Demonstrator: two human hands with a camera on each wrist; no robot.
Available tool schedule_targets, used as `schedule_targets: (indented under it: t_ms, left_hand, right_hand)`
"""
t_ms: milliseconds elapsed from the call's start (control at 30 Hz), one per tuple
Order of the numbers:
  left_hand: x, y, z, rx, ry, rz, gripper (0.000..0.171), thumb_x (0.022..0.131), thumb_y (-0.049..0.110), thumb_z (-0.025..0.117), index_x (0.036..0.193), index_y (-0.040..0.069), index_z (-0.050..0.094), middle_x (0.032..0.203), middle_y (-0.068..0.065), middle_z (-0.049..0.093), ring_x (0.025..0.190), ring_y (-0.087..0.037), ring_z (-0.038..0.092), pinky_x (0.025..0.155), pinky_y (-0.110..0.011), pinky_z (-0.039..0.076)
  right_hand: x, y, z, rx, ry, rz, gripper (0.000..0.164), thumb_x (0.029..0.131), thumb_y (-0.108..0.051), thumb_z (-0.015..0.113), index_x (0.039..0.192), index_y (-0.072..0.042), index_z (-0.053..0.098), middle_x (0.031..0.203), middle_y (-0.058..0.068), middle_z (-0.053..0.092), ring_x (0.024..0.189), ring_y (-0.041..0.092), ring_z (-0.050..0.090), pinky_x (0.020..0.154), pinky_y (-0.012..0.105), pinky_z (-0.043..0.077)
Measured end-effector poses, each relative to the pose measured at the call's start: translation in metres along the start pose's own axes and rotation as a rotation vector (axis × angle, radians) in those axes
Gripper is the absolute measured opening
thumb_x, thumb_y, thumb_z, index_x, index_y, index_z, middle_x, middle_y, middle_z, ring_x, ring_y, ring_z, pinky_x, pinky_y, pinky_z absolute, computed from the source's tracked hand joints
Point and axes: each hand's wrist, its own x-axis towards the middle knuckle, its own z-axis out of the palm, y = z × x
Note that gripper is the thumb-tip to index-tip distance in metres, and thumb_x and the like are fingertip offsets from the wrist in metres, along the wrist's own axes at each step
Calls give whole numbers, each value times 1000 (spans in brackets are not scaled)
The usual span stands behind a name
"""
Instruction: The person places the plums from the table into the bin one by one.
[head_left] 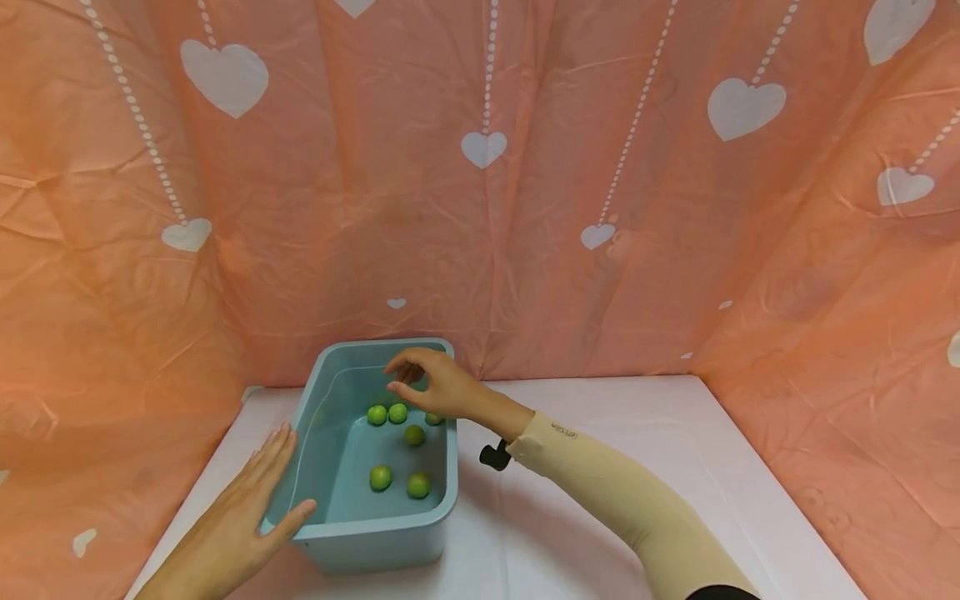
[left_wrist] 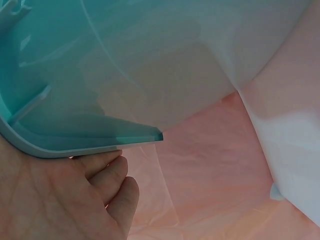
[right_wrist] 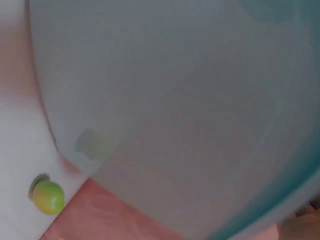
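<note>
A blue-green plastic tub (head_left: 375,526) holds several small round green fruits, among them one green fruit (head_left: 380,477) near its front end. My left hand (head_left: 240,508) lies along the tub's left rim near the front corner, its fingers extended and thumb spread. In the left wrist view, the left fingers (left_wrist: 112,182) are against the outside of the rim. Over the tub's far right part, my right hand (head_left: 431,383) hovers with curved fingers, thumb apart, and nothing visible between them. Only a sliver of the right hand (right_wrist: 300,225) shows in the right wrist view.
Another green fruit (right_wrist: 49,197) lies on the white tabletop outside the tub, close to the pink cloth; the head view does not show it. Pink cloth (head_left: 525,250) with white hearts hangs behind and on both sides of the white table (head_left: 600,408).
</note>
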Motion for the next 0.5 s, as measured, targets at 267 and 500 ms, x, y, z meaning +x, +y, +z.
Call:
schedule_targets:
  t_ms: [267, 500]
  left_hand:
    - [0, 0, 0, 1, 7, 7, 93, 99, 37, 79, 167, -3, 29, 176, -18, 23, 161, 1, -3, 120, -8, -5]
    - [0, 0, 0, 1, 4, 2, 93, 98, 36, 79, 167, -3, 29, 176, -19, 23, 162, -1, -2, 120, -8, -5]
  right_hand:
    - [-16, 17, -20, 73, 137, -1, 25, 104, -9, 72, 126, 0, 70, 114, 15, 73, 100, 19, 69, 92, 43, 60]
    - [-29, 31, -31, 104, 254, 7, 25, 102, -5, 74, 125, 2, 70, 112, 18, 74, 98, 25, 72, 89, 39, 61]
